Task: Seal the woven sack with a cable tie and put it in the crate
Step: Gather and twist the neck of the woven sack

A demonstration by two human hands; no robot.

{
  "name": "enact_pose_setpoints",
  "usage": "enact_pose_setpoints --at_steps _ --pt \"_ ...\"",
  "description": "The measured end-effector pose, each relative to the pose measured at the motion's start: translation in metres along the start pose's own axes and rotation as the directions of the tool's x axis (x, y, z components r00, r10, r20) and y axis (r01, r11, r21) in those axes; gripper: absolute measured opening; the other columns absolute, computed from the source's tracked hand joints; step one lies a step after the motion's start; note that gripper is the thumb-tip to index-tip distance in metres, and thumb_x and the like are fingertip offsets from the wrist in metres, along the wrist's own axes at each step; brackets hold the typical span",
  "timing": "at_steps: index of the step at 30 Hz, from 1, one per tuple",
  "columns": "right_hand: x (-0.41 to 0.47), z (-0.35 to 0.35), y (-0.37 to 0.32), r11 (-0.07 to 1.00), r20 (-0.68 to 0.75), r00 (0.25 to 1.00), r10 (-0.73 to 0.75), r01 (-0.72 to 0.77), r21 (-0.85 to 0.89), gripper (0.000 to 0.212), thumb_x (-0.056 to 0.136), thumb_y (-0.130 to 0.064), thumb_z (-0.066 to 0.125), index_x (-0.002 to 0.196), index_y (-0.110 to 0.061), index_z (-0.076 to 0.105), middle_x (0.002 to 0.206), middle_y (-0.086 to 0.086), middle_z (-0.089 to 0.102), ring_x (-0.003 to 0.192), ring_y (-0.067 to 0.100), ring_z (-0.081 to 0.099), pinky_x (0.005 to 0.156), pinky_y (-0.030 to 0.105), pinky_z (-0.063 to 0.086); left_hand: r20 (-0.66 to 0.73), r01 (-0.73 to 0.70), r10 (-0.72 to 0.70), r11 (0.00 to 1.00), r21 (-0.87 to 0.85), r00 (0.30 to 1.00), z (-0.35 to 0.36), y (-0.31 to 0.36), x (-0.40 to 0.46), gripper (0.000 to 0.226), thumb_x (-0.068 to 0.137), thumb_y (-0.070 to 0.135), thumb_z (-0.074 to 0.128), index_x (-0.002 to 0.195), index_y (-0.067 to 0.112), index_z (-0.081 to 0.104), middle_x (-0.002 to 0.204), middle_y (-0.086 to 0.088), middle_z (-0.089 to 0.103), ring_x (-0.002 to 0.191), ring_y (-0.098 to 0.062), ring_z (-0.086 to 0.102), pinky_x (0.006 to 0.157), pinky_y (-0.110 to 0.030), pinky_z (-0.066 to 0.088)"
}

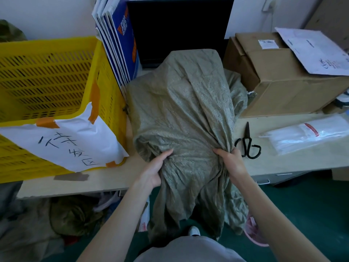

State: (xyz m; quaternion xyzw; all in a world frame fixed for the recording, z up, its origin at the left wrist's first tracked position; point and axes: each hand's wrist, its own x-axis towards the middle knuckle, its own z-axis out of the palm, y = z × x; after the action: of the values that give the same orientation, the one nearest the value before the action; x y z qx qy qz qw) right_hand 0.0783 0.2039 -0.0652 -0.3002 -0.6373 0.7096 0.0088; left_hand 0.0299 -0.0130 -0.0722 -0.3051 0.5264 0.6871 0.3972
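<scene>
Sack: olive woven sack (181, 103) is lying on the tabletop (113, 178) between crate and box, its gathered mouth hanging over the front edge.
Left hand: left hand (157, 171) is gripping the sack's neck from the left; thumb is pressing along the cloth, the other fingers are hidden under the fabric, so their spread cannot be told.
Right hand: right hand (231, 160) is bunching the neck from the right; fingers are curling into the folds, pinching gathered cloth.
Crate: yellow slatted crate (47, 76) is sitting at the left end of the tabletop, just beside the sack, a handwritten paper sheet (75, 142) taped to its near wall.
Scissors: black scissors (248, 144) are lying near the front edge, right of the sack.
Ties: bag of white cable ties (309, 133) is lying near the right edge.
Box: cardboard box (289, 80) is standing at the back right corner.
</scene>
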Motion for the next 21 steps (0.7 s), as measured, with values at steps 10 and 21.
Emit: enact_pose_setpoints --at_steps 10,21 --pt "-0.011 0.017 0.021 0.999 0.032 0.999 0.001 0.001 -0.042 0.030 0.087 -0.011 0.063 0.116 -0.009 0.062 0.106 0.006 0.070 0.095 0.021 0.067 0.088 0.038 0.054 -0.014 -0.013 0.015 0.989 0.146 1.000 0.017 -0.006 -0.003 0.016 0.089 0.012 0.058 0.099 0.000 0.064 0.092 -0.017 0.067 0.082 -0.029 0.065 0.072 -0.037 0.053" --pt "-0.010 0.023 0.029 1.000 0.063 0.998 -0.003 0.003 -0.001 0.020 0.085 -0.010 0.066 0.105 -0.013 0.067 0.102 0.007 0.073 0.094 0.023 0.069 0.090 0.042 0.055 0.038 -0.048 0.040 0.972 0.229 0.998 0.038 -0.003 -0.014 0.071 0.084 0.051 0.064 0.142 0.016 0.042 0.139 -0.008 0.050 0.128 -0.026 0.048 0.101 -0.041 0.041"
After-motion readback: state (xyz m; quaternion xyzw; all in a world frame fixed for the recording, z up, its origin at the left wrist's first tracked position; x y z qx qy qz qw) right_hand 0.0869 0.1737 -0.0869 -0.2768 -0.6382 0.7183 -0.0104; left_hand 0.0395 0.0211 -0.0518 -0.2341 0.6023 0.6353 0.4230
